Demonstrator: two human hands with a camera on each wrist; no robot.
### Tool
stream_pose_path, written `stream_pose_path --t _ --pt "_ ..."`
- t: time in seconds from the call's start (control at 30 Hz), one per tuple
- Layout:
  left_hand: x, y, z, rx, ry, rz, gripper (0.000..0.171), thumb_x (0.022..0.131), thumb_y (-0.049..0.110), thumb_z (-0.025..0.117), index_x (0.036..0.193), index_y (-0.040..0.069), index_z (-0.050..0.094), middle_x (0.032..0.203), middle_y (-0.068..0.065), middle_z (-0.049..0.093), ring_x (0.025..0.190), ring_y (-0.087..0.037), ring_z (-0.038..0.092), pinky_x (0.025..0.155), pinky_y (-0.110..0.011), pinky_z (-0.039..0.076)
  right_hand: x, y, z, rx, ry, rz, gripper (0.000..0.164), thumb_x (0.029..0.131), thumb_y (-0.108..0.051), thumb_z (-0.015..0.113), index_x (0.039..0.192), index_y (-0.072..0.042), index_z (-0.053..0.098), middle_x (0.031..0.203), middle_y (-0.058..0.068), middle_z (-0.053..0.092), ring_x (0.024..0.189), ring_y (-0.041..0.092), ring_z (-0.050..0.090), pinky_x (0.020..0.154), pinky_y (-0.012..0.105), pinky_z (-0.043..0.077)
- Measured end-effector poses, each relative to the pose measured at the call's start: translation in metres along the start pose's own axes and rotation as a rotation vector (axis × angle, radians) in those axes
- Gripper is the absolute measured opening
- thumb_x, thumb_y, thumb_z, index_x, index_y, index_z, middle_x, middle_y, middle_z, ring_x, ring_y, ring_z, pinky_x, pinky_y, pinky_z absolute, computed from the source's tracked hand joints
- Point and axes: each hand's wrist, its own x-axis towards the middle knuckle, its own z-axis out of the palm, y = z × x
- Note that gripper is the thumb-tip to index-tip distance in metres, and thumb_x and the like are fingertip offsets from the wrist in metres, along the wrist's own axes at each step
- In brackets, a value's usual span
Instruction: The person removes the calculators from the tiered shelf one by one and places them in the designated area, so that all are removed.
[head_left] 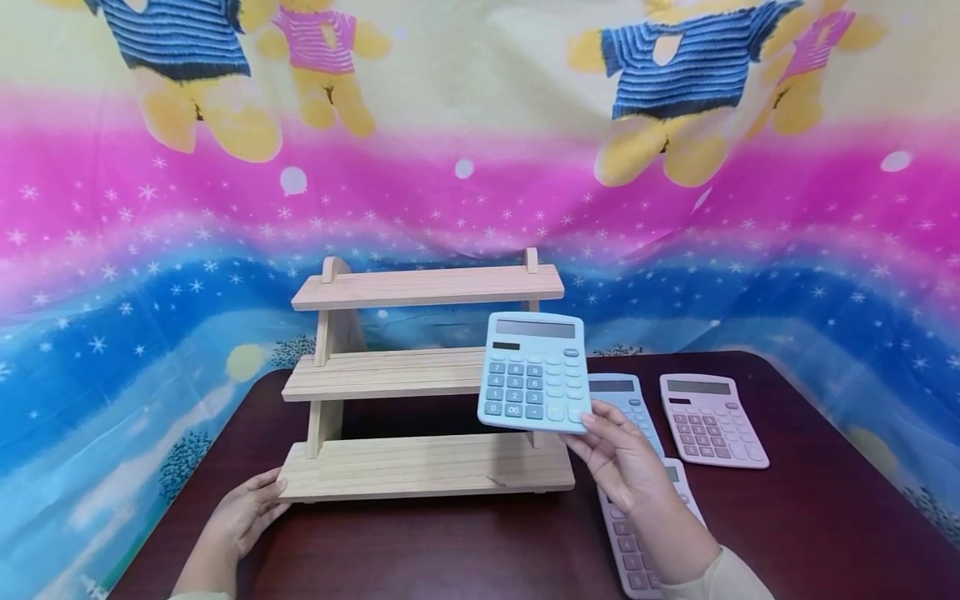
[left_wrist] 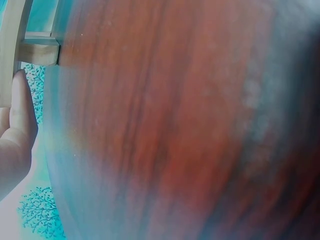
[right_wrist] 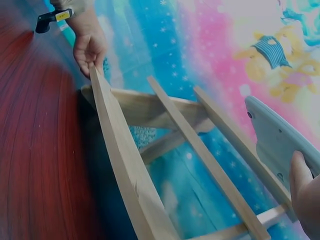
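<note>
A light blue calculator (head_left: pixel 551 346) is held up by my right hand (head_left: pixel 626 467), which pinches its lower right corner. It faces the head camera in front of the right part of a three-tier wooden display stand (head_left: pixel 420 471); its back shows in the right wrist view (right_wrist: pixel 275 132). At the stand's other side, my left hand (head_left: pixel 243 512) grips the left end of the bottom shelf. From the left wrist, part of that hand (left_wrist: pixel 17 130) appears against the shelf's end. All three shelves bear nothing that I can see.
Right of the stand, another blue calculator (head_left: pixel 615 386) lies on the dark red-brown table (head_left: pixel 810 517), partly behind my right hand. A pink calculator (head_left: pixel 697 417) lies farther right. One more with pinkish keys (head_left: pixel 628 554) is partly under my forearm. A printed cloth (head_left: pixel 465 208) hangs behind.
</note>
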Motion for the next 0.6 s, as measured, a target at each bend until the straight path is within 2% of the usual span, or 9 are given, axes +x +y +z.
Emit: stream_pose_path --t 0.17,0.3,0.6 --pt "0.0 0.001 0.002 0.003 -0.015 0.011 0.073 0.084 0.014 0.058 0.133 -0.012 0.01 0.102 -0.011 0.051 0.078 -0.005 0.054 0.076 -0.026 0.046 -0.006 -0.008 -0.014 0.065 -0.041 -0.014 0.027 0.085 0.013 0.035 0.096 0.0 0.057 0.1 0.013 0.06 0.092 0.023 0.057 0.083 0.036 0.043" --pt "0.0 0.001 0.003 0.005 -0.018 0.005 0.073 0.084 0.014 0.057 0.133 -0.012 0.01 0.104 -0.012 0.049 0.079 -0.004 0.054 0.076 -0.026 0.046 -0.012 -0.014 -0.026 0.126 -0.043 -0.001 0.028 0.086 0.013 0.034 0.099 0.002 0.057 0.103 0.015 0.058 0.096 0.025 0.055 0.084 0.036 0.042" --pt "-0.001 0.001 0.001 -0.001 -0.007 -0.008 0.071 0.085 0.011 0.055 0.133 -0.011 0.009 0.106 -0.014 0.048 0.079 -0.005 0.054 0.077 -0.027 0.046 -0.025 -0.027 -0.052 0.184 -0.099 -0.009 0.032 0.089 0.012 0.029 0.102 0.004 0.057 0.104 0.017 0.057 0.098 0.028 0.053 0.084 0.037 0.041"
